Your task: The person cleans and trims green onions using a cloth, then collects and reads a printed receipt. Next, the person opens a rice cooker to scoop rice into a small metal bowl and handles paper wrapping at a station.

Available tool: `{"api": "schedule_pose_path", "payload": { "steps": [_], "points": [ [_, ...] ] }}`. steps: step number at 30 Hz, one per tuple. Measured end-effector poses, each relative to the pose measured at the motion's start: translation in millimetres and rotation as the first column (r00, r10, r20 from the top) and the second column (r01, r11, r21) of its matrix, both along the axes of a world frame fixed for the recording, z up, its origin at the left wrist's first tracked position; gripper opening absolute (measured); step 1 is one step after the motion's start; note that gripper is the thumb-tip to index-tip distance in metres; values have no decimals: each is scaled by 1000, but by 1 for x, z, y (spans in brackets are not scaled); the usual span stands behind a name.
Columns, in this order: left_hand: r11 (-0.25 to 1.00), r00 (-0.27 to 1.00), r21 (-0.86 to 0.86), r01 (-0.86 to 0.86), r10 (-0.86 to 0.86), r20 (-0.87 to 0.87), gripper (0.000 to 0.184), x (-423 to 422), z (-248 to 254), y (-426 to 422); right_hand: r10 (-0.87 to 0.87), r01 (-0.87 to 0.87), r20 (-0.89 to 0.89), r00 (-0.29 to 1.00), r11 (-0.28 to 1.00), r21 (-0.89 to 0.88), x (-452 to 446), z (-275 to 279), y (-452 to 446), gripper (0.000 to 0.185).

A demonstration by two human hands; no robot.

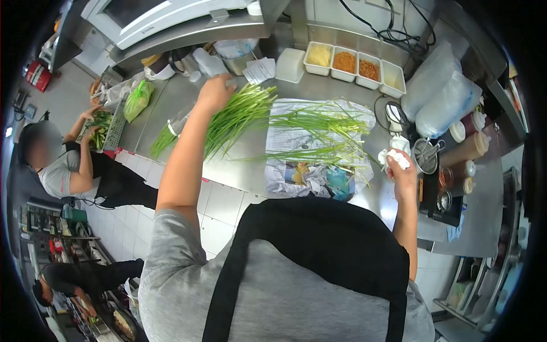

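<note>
My right hand [403, 174] is closed around crumpled white paper or cloth [398, 159], to the right of the newspaper. My left hand [215, 94] is stretched out over the steel counter, at the far edge of a thick heap of long green chives [236, 119]. Its thumb and fingers look apart, with nothing visible between them; whether it touches the stalks is unclear. Thinner rows of green stalks [319, 119] lie across the spread newspaper [285, 168]. A smaller banded bunch [165, 139] shows left of my forearm.
Containers of yellow and orange-brown food [345, 61] line the back. Plastic bags [447, 102], a metal container with utensils [426, 155] and bottles [470, 147] stand at right. Left, a co-worker [85, 171] handles greens by a basket [115, 128]; another person [85, 285] bends lower down.
</note>
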State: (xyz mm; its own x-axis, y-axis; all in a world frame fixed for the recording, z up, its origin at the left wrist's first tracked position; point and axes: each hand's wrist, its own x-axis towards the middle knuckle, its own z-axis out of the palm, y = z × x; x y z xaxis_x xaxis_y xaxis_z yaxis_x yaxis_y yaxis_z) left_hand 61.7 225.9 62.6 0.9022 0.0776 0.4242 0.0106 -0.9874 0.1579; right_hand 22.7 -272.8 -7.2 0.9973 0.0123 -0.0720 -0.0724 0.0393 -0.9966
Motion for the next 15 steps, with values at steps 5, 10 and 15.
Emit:
{"api": "schedule_pose_path", "payload": {
  "steps": [5, 10, 15],
  "points": [
    [926, 904, -185, 330, -366, -219, 9, 4, -9, -128, -107, 102, 27, 994, 985, 139, 5, -10, 4, 31],
    [838, 834, 5, 546, -543, -97, 19, 17, -82, -210, 119, -116, 120, 986, 993, -26, -2, -12, 44, 33],
    [846, 839, -65, 529, -533, -108, 23, 11, -101, -203, -3, -2, 77, 997, 998, 60, -10, -7, 33, 25]
  ]
}}
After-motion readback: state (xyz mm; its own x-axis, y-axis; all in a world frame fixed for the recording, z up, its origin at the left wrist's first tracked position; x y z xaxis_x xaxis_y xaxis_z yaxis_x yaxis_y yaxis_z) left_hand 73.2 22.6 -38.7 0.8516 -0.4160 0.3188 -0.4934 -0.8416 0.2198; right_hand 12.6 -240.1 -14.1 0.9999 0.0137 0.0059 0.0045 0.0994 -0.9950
